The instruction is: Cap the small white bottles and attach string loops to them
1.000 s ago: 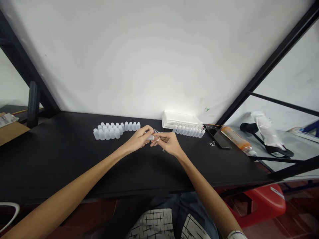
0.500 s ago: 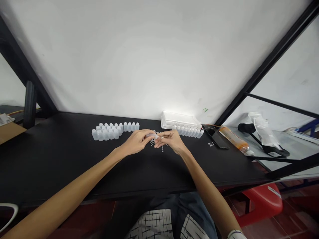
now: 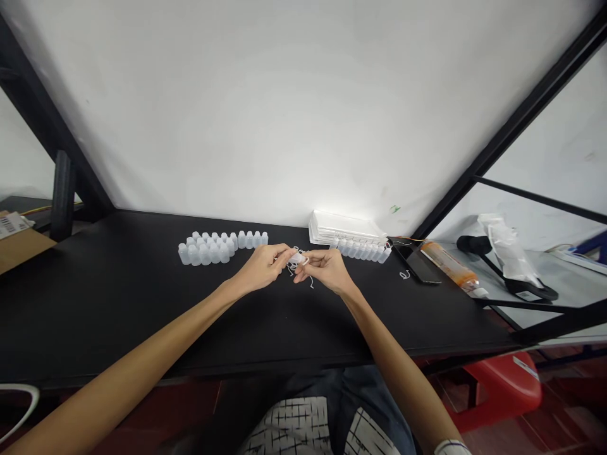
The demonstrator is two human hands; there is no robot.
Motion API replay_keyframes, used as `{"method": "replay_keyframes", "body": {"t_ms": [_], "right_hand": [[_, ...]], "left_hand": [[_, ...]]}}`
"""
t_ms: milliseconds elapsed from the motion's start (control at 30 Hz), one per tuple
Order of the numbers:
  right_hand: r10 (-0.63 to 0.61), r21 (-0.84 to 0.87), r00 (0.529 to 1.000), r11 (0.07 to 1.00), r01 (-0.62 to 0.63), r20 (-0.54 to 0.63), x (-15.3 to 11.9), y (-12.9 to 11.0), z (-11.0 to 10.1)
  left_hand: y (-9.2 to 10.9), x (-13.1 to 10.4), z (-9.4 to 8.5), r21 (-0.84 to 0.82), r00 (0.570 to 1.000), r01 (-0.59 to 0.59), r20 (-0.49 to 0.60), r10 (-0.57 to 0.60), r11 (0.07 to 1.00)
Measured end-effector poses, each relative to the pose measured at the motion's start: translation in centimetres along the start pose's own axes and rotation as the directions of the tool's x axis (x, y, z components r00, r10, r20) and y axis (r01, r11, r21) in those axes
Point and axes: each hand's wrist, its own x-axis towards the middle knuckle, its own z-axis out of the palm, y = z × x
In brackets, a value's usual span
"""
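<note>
Over the middle of the black table, my left hand (image 3: 263, 266) pinches a small translucent plastic bottle (image 3: 298, 258). Its capped end points toward my right hand (image 3: 327, 269), whose fingers are closed on a thin white loop (image 3: 306, 261) at that end. Beneath the fingers lies a small heap of curly white strips (image 3: 291, 270). To the left stand several like bottles (image 3: 203, 251) in close rows, with a further short row (image 3: 253, 239) behind my left hand. On the right, another row of bottles (image 3: 361, 249) has thin loops at the tops.
A stack of white flat packs (image 3: 346, 225) lies against the wall. Right of it are a black phone (image 3: 422, 265), a single white curl (image 3: 404, 275) and an orange-labelled roll or bottle (image 3: 449, 265). A cardboard box (image 3: 23, 248) sits far left; a red stool (image 3: 505, 385) stands below right.
The bottle between my hands has turned, so its white end shows more plainly. My hands stay nearly in place; the whole view has shifted slightly.
</note>
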Motion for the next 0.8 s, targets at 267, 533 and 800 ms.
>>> {"method": "replay_keyframes", "body": {"t_ms": [267,533,800], "right_hand": [[0.001,-0.004,1.000,1.000,-0.001,0.015,0.08,-0.38,0.01],[-0.028,0.076,1.000,0.997,0.026,0.013,0.30,-0.54,0.09],[-0.008,0.083,1.000,0.997,0.006,0.026,0.28,-0.81,0.17]], "left_hand": [[0.46,0.25,-0.59,-0.174,0.986,0.159,0.079,-0.147,0.972],[0.27,0.10,-0.06,-0.081,0.989,0.144,-0.010,-0.145,0.986],[0.27,0.21,-0.24,-0.226,0.991,0.136,0.043,-0.130,0.965]]}}
